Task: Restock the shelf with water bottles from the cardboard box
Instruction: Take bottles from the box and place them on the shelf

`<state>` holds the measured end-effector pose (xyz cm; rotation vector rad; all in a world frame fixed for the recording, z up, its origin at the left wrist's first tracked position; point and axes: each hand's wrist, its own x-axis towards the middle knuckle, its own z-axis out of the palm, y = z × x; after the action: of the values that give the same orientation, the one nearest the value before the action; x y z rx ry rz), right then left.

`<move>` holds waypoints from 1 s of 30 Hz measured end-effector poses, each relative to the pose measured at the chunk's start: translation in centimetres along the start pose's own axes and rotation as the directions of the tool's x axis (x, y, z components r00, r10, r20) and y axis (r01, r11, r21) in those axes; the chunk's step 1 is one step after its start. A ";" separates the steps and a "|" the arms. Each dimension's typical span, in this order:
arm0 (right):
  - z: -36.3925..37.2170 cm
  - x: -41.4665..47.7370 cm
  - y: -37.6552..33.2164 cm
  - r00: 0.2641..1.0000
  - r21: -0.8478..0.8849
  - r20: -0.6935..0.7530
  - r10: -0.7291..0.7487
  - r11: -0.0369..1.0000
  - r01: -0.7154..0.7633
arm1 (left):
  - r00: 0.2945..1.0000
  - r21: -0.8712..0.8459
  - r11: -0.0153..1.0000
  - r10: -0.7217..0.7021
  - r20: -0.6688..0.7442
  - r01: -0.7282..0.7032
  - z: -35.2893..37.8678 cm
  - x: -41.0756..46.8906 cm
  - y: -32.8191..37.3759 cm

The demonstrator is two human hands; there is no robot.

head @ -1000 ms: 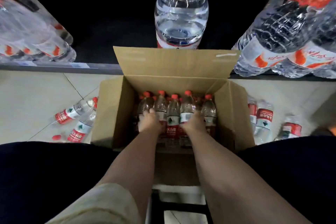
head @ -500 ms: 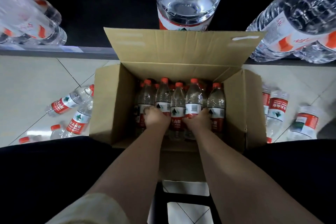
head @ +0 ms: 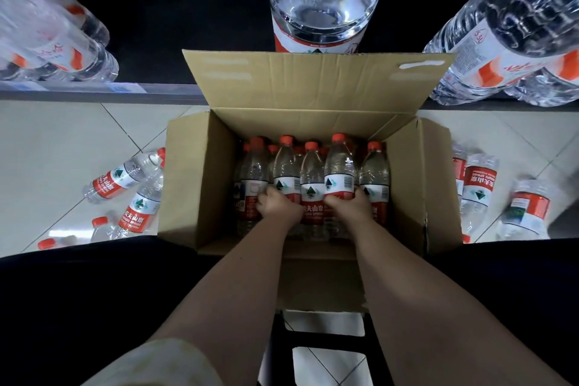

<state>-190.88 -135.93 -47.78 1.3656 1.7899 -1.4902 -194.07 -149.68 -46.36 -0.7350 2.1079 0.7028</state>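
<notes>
Down in the cardboard box (head: 194, 185), the left hand (head: 279, 207) grips one red-capped bottle (head: 285, 166) — the right hand (head: 347, 207) grips a second bottle (head: 340, 166), two along, standing higher.

Our bare arms stretch forward together; our right hand (head: 347, 208) curls round a bottle (head: 340, 172), our left hand (head: 278, 207), just beside it, round another bottle (head: 285, 171).

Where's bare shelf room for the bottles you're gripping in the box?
Bare shelf lies between the left bottle packs and the big jug, and a narrower gap between jug and right bottle packs. Crowded: the bottles in the cardboard box, where left hand and right hand grip.
</notes>
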 end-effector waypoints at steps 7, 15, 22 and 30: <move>-1.5 0.2 0.0 0.993 0.099 0.103 0.066 0.992 -0.076 | 0.997 -0.259 0.965 -0.022 0.068 0.039 0.5 0.1 -0.4; -2.3 -0.2 -0.5 0.984 0.143 0.149 0.093 0.983 -0.115 | 0.972 -0.416 0.892 -0.091 0.218 0.177 -0.8 -0.1 -0.6; -2.7 -1.6 -1.8 0.973 0.149 0.201 0.115 0.978 -0.146 | 0.945 -0.532 0.817 -0.050 0.322 0.224 -2.5 -1.8 1.3; -4.3 -7.5 -4.6 0.948 0.183 0.317 -0.028 0.983 -0.032 | 0.965 -0.626 0.771 0.063 0.254 0.114 -3.8 -2.7 -0.1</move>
<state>-190.68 -134.67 -38.05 1.1277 1.4775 -1.7987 -194.36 -151.63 -42.16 -0.9615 1.5950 1.4583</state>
